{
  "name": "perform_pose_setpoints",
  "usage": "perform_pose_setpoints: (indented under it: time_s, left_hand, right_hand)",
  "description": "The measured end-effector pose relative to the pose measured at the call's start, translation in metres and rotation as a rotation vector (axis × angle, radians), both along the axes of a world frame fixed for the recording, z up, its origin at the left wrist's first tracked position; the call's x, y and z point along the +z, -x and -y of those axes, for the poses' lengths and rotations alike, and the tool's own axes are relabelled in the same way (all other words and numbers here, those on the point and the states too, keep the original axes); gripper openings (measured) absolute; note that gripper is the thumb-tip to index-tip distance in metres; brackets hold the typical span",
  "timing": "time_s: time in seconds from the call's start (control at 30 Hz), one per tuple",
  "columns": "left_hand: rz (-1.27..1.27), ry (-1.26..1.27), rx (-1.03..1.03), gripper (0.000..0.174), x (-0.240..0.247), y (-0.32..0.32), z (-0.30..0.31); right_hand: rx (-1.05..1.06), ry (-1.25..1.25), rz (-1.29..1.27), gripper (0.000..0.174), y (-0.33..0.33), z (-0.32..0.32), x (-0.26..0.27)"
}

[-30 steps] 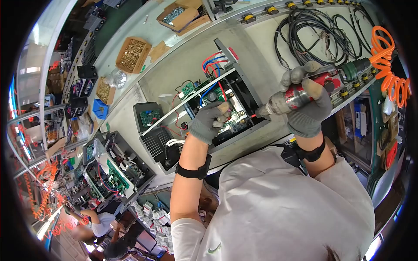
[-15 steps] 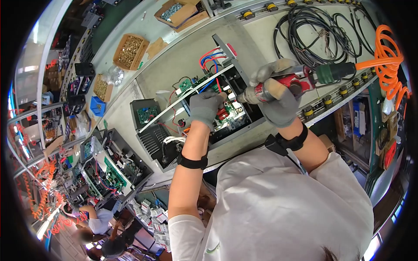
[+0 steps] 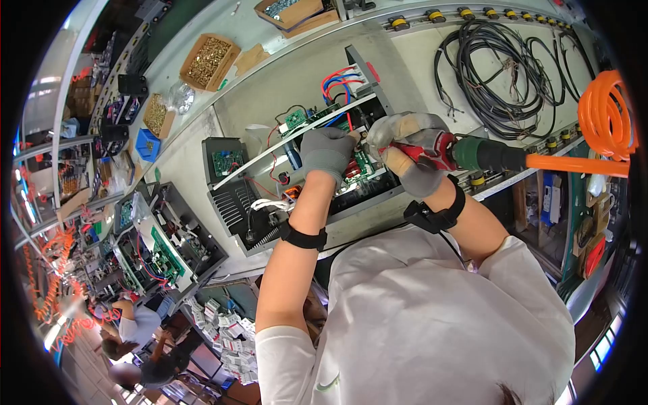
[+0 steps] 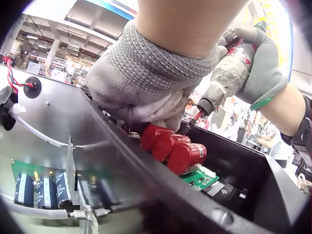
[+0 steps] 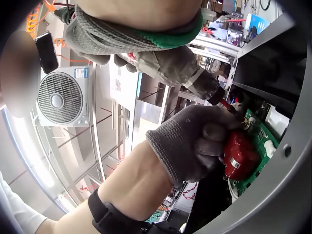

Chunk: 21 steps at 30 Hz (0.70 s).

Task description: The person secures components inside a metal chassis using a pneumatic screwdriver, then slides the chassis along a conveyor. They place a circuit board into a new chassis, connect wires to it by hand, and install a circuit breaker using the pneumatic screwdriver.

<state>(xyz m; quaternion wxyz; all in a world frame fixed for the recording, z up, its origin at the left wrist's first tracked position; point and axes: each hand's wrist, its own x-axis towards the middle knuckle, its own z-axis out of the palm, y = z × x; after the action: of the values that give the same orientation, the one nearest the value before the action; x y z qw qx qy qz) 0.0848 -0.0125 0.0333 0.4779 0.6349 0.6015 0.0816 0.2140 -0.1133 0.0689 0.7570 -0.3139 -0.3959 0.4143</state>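
In the head view my gloved right hand (image 3: 413,174) grips a red air screwdriver (image 3: 440,151) with a green rear end. Its front body is wrapped in worn tape, seen in the left wrist view on the screwdriver (image 4: 229,73). The bit (image 5: 227,105) slants down into an open dark metal case (image 4: 253,178). My gloved left hand (image 3: 327,154) reaches into that case, fingers bent, fingertips right by the bit's tip. Whether they pinch something small, I cannot tell. Beside them, red coated components (image 4: 186,158) stand over a green circuit board (image 5: 264,139).
Coiled black cables (image 3: 503,81) lie on the bench to the right. An orange air hose (image 3: 574,164) trails from the screwdriver. Ahead left are a carton of brass-coloured fasteners (image 3: 208,62) and a blue bin (image 3: 147,144). Another opened unit (image 3: 162,236) stands at left.
My right hand has brought the screwdriver leftward, from beside the case to over its inside. My left hand has shifted slightly, staying in the case. The orange hose has stretched out straight behind the screwdriver.
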Motion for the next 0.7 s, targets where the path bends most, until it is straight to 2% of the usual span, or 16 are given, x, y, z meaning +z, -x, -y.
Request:
perform_pose_setpoints:
  time_s: [0.03,0.17,0.23,0.27,0.3,0.37,0.5,0.63,0.7]
  left_hand:
    - [-0.074,-0.008,-0.051,0.023,0.006,-0.002,-0.001]
    - [-0.286,-0.096,-0.170,0.026,0.019,-0.007,-0.002]
    - [-0.305,-0.127,-0.182,0.026,0.031,-0.009,0.002]
    - [-0.369,-0.221,-0.177,0.026,0.031,-0.011,0.003]
    - [-0.432,-0.315,-0.173,0.026,0.031,-0.011,0.003]
    - [-0.398,-0.332,-0.158,0.027,0.028,-0.007,-0.001]
    - [-0.419,-0.227,-0.248,0.028,0.029,-0.002,-0.008]
    - [-0.419,-0.238,-0.294,0.026,0.019,-0.002,-0.011]
    - [-0.414,-0.216,-0.238,0.025,0.025,-0.003,-0.009]
  right_hand:
    - [0.033,0.072,0.021,0.028,0.000,0.001,0.000]
    - [0.032,0.056,0.180,0.028,0.002,-0.013,0.012]
    - [0.000,0.117,0.254,0.027,0.004,-0.023,0.026]
    - [-0.020,0.145,0.151,0.024,0.009,-0.028,0.026]
    - [-0.013,0.142,0.154,0.024,0.008,-0.031,0.024]
    - [0.103,0.098,0.234,0.029,0.004,-0.036,0.021]
    - [0.072,0.207,0.366,0.027,0.012,-0.044,0.023]
    - [0.097,0.161,0.313,0.027,0.020,-0.045,0.024]
    - [0.101,0.179,0.276,0.028,0.022,-0.045,0.023]
